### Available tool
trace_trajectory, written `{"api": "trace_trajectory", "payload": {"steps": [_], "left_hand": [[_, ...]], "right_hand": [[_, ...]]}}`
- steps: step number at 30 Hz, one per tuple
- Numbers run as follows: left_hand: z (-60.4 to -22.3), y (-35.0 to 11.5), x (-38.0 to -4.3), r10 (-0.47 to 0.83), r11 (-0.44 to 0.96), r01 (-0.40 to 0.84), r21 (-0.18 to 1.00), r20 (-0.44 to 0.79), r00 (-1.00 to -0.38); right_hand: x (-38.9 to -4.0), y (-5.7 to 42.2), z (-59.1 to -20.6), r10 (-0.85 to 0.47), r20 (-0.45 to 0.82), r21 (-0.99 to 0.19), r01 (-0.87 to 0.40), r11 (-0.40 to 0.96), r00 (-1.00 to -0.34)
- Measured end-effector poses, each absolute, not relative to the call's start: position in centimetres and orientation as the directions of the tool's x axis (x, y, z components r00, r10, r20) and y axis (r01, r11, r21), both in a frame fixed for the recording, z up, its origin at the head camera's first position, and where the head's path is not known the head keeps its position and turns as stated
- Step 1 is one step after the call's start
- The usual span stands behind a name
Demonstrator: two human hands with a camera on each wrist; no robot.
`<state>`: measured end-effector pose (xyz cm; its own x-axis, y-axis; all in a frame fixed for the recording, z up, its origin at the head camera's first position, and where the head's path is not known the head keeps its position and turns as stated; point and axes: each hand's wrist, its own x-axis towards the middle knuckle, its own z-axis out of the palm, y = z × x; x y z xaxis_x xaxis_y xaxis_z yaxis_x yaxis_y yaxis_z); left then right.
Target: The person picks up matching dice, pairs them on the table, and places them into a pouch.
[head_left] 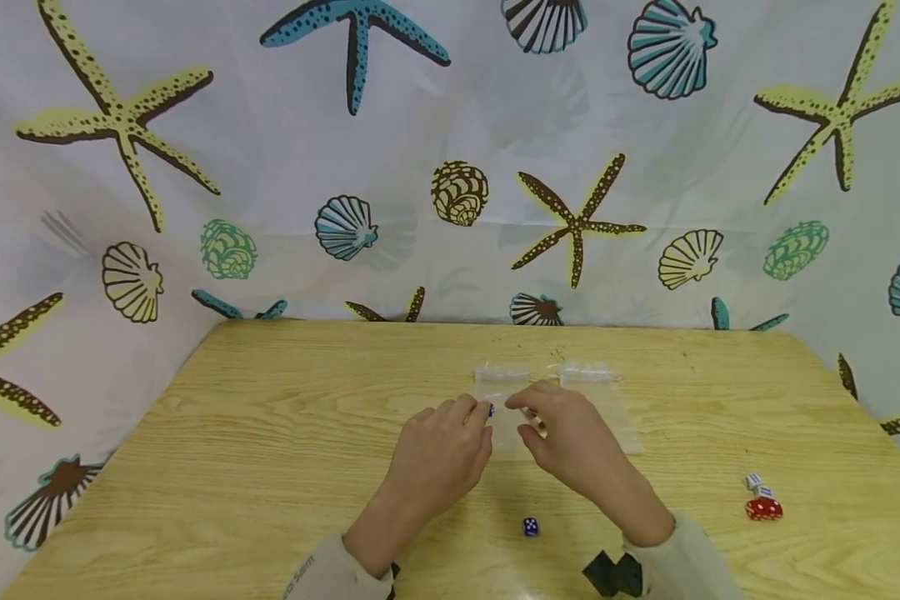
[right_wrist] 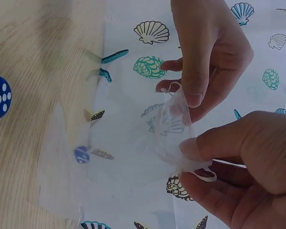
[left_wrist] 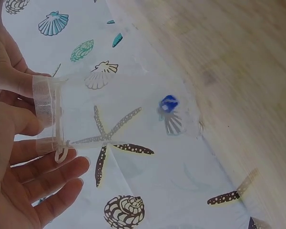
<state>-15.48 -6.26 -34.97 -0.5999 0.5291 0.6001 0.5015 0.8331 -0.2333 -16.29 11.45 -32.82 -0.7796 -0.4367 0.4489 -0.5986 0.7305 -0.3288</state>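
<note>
A sheer white drawstring bag (left_wrist: 114, 95) hangs between both hands, its mouth at the top and a blue die (left_wrist: 169, 103) low inside it. My left hand (head_left: 442, 450) pinches one side of the bag's rim between thumb and fingers. On the opposite side, my right hand (head_left: 570, 425) pinches the rim, its thumb pressed on the fabric near a loop of drawstring (right_wrist: 206, 175). In the head view the held bag is hard to make out. Nearer the body, another blue die (head_left: 530, 527) with white dots lies on the table.
Sheer bags (head_left: 600, 408) lie flat on the wooden table (head_left: 270, 433) behind the hands. To the right sit small white dice (head_left: 753, 481) beside red dice (head_left: 763, 509). A curtain (head_left: 420, 125) printed with shells and starfish stands along the table's back edge.
</note>
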Motion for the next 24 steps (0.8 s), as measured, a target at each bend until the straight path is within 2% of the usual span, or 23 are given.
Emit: {"api": "trace_trajectory", "payload": {"steps": [12,24], "left_hand": [[-34.99,-6.15,-15.47,0.531,0.83,0.514,-0.217,0.591,-0.608],[-35.12,-6.17,-15.72,0.59,0.803,0.495,-0.331,0.559,-0.583]], "right_hand": [[-16.15,11.84,-32.78,-0.465,0.443,-0.312,-0.618,0.721,-0.766],[-16.19,12.21,-32.57,-0.487,0.45,-0.277,-0.636,0.72,-0.748]]}}
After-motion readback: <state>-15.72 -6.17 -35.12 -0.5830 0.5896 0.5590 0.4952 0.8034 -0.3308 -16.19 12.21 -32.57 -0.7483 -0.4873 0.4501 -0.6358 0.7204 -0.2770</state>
